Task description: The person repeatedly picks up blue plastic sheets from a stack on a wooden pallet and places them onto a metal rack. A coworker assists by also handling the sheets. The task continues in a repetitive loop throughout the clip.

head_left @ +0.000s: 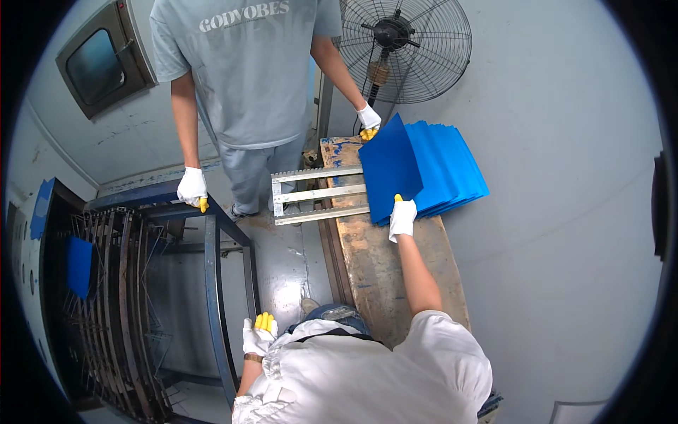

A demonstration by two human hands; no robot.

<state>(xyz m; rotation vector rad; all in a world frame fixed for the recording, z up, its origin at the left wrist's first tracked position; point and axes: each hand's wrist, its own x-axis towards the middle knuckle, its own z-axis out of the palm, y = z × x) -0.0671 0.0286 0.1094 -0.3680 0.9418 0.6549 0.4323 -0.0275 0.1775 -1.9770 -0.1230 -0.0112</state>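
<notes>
White shirt [381,374], ours, is filling the foreground. Blue sheet [390,169], one: we are handling it, thin, four-sided, darker than the blue stack [453,166] beside it, covering one end of a metal frame [318,193] overhanging the bench [385,272]. Its near edge is lying at our right grip [402,218], which is pinching it. Our left grip [259,336] is hanging well away, loosely spread.

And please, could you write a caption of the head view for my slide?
Gloved right hand holding a blue sheet by a fanned blue stack on a bench, opposite a co-worker.
</notes>
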